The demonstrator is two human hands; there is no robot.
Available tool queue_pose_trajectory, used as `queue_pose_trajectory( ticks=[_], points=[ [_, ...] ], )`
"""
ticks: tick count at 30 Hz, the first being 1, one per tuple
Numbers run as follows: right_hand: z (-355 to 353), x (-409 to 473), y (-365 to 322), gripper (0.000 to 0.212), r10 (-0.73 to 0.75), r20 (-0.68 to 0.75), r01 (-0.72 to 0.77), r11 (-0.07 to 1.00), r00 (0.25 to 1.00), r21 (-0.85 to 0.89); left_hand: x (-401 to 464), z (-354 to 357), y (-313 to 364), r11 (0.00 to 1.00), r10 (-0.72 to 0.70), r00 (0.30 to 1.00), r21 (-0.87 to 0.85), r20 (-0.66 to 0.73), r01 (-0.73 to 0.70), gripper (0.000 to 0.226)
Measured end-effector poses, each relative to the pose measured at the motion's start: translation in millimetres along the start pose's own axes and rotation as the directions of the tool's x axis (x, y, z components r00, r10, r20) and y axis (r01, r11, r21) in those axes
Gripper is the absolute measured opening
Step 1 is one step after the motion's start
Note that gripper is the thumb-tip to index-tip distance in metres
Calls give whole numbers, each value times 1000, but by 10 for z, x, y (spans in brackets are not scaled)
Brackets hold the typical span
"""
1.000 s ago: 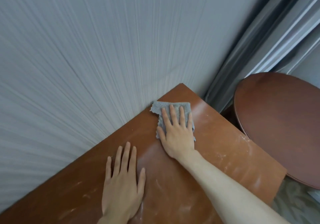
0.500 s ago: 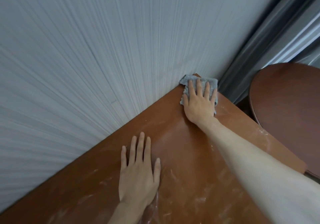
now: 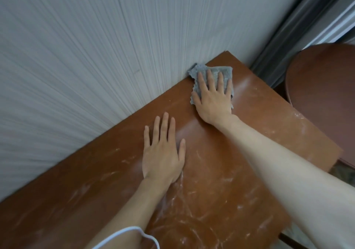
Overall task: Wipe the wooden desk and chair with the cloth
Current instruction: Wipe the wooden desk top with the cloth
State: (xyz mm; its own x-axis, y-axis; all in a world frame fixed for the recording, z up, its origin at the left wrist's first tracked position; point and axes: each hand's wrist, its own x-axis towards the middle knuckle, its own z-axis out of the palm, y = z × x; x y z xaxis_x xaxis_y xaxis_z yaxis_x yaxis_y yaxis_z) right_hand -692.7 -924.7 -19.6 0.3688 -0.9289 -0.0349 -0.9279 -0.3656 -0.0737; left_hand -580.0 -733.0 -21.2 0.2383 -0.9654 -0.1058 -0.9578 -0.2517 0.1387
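head view: since half a second ago the right hand (image 3: pixel 212 97) has drawn the grey cloth (image 3: pixel 211 73) back from the desk's (image 3: pixel 221 172) far corner along the wall, so wiping continues; dusty streaks remain nearer. the cloth lies flat under its straight, spread fingers. the left hand (image 3: pixel 163 152) rests flat, fingers straight.

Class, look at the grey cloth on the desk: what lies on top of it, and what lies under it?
On the grey cloth the right hand lies flat, fingers spread. Under it is the wooden desk, near the wall. The desk surface beneath the cloth is hidden.
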Motion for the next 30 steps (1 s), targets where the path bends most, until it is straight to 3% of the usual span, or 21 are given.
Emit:
queue_pose_trajectory(
  ticks=[6, 11, 21, 30],
  points=[
    [5, -431, -474, 66, -170, -19, 170, 985, 985, 21, 7, -2, 1, 1000, 5, 1000, 19, -12, -4, 71],
    [41, -391, -424, 64, -236, -45, 239, 970, 971, 49, 4, -1, -1, 999, 5, 1000, 35, -29, -4, 72],
    [72, 39, -141, 74, -189, -56, 192, 980, 980, 47, 6, 6, -3, 999, -3, 1000, 47, -17, 3, 72],
    [-62, 396, 664, 83, 60, -9, -59, 996, 998, 66, 4, 21, -13, 999, 3, 1000, 50, -13, -2, 72]
  ],
)
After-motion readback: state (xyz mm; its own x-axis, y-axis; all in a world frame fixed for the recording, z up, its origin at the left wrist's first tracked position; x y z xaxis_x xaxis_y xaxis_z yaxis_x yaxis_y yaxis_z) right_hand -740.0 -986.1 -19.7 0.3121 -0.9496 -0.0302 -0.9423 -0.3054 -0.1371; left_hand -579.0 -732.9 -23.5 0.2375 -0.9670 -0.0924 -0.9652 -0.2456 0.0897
